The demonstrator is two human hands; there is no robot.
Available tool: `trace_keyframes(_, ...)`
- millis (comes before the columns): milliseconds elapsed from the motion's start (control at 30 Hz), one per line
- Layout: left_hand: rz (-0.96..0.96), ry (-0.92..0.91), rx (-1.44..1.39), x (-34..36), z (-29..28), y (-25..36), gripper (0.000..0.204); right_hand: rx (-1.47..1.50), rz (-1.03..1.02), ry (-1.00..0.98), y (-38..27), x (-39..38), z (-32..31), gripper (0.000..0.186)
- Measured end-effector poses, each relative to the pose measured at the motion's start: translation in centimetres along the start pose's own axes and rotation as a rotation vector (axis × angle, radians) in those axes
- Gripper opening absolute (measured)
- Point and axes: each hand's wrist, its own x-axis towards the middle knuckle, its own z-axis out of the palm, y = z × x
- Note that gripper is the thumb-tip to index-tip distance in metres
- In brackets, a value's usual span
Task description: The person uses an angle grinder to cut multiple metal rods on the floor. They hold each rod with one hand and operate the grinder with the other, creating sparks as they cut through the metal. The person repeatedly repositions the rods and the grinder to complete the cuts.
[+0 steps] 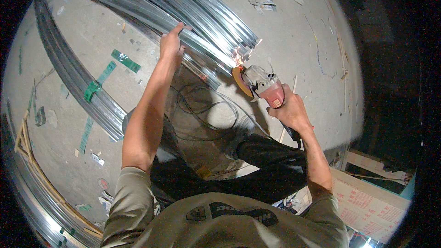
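My right hand (293,110) is wrapped round the red body of an angle grinder (268,89). Its yellowish disc (241,82) meets the end of a shiny metal channel (209,48), and orange sparks fly up from the contact. My left hand (172,43) grips that channel farther back, thumb on top and fingers curled underneath. Beside it on the far side lies a bundle of similar metal channels (216,11), their ends close to the sparks. Some shorter lengths (200,69) lie beneath the held one.
Grey cable (183,105) loops on the floor near my feet. To the left lies another channel bundle (76,69) with green tape (93,91). More channels and wooden strips (50,188) run along the far left. A printed cardboard-coloured panel (367,206) stands at lower right.
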Motion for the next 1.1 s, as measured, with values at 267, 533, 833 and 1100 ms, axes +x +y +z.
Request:
trace_keyframes(267,-0.005,0.028,-0.055,0.4,-0.2,-0.4,0.027,-0.013,-0.079,0.054,-0.4,-0.2,0.1,0.057)
trace_keyframes(533,-0.064,0.001,-0.022,0.9,-0.9,-0.5,0.028,-0.021,-0.077,0.055,-0.1,0.2,0.3,0.057)
trace_keyframes(833,0.022,-0.023,-0.078,0.0,-0.8,-0.9,0.031,-0.057,-0.02,0.004,0.0,0.5,0.1,0.062)
trace_keyframes(1100,0.007,0.008,-0.099,-0.3,-0.7,-0.7,0.03,-0.076,-0.03,0.011,-0.2,0.6,0.1,0.061)
